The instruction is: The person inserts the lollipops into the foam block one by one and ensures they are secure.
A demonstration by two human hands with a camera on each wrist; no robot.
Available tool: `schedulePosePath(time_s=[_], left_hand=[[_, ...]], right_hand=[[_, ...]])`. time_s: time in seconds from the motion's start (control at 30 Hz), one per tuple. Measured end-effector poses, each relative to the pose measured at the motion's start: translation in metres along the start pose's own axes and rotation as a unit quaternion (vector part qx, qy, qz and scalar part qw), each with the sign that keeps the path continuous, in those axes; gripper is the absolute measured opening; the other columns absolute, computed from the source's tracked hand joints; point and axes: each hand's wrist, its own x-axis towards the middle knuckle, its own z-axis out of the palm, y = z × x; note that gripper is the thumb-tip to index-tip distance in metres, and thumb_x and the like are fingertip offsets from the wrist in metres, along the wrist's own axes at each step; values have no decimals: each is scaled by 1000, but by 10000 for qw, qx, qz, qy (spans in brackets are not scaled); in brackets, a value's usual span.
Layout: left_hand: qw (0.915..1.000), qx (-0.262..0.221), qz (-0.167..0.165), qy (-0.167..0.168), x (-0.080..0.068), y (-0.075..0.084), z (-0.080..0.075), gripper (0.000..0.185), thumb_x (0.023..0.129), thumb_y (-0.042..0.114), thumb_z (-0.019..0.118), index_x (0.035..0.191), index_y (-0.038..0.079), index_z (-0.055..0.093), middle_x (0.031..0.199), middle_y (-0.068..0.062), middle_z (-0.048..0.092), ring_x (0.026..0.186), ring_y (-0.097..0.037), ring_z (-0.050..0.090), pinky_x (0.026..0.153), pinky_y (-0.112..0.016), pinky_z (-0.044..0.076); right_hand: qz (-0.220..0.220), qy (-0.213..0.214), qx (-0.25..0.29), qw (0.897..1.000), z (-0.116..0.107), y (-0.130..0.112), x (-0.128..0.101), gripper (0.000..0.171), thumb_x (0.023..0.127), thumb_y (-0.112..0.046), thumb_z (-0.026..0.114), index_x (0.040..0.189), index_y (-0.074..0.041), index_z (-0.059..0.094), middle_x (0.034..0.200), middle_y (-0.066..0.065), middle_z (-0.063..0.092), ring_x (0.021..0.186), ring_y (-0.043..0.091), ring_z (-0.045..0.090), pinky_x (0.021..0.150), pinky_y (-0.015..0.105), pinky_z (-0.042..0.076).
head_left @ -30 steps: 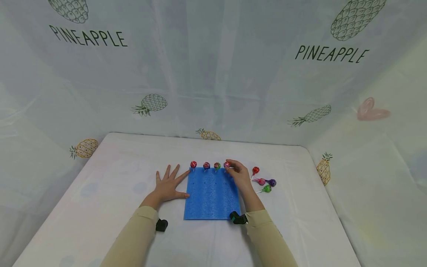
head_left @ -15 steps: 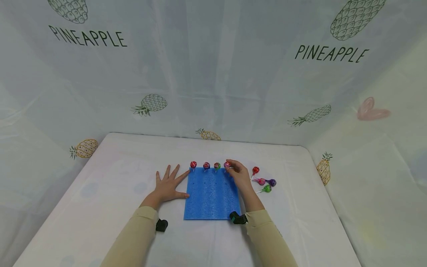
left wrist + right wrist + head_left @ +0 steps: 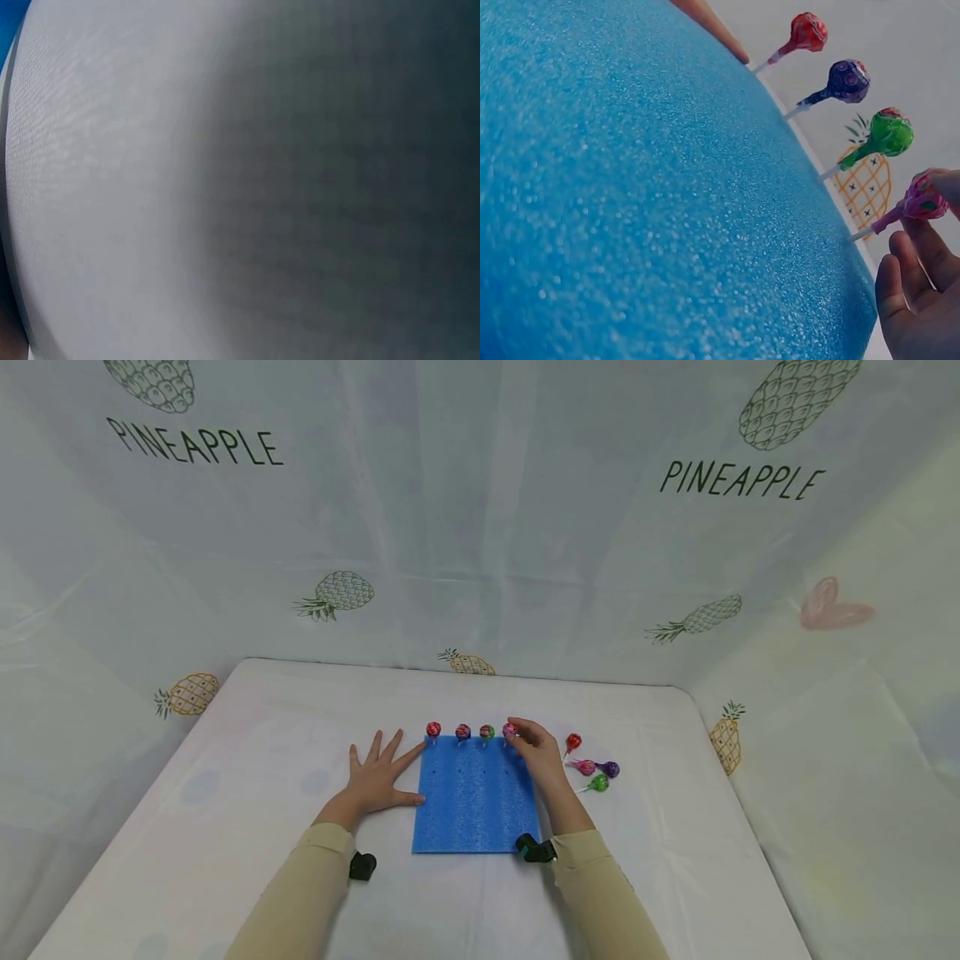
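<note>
Nearest: beige cloth sleeves [image 3: 300, 893], then flat blue foam board [image 3: 476, 810] on white-covered table [image 3: 225, 827]. L hand [image 3: 378, 781]: fingers straight & spread, grasping nothing, thumb & index tips at board's L edge. R of board, lying loose: round wrapped lollipops, green [image 3: 598, 783], pink [image 3: 585, 767], purple [image 3: 611, 769], red [image 3: 573, 741]. R hand [image 3: 538, 756] pinches pink-wrapped round lollipop [image 3: 922, 201], stick meeting board's far edge; L of it, same edge, green-red lollipop [image 3: 891, 133], dark-purple lollipop [image 3: 848, 81], red-wrapped lollipop [image 3: 808, 31]. Far back: pale cloth w/ pineapple prints [image 3: 465, 543].

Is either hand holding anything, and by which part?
The right hand pinches a pink lollipop by its wrapped head, at the far edge of the blue board; the left hand holds nothing.
</note>
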Motion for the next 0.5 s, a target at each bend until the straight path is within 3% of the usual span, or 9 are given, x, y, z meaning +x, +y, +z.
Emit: schedulePosePath(time_s=[0.17,0.5], left_hand=[[10000,0,-31,-12,-1,2,-2,100,72,77,63,154,30,29,161,-17,12,144,-49,-2,99,-78,-4],[9999,-63,11,81,-4,2,-3,101,72,77,63,154,29,30,160,-19,14,143,-50,0,99,-78,-3]], right_hand=[[-59,42,-30,10000,-2,0,-1,40,95,-24,66,132,-9,61,123,9,64,108,25,60,84,37,53],[-26,350,75,9994,-15,6,-21,33,95,-13,63,128,-8,63,123,11,65,111,25,59,82,32,51]])
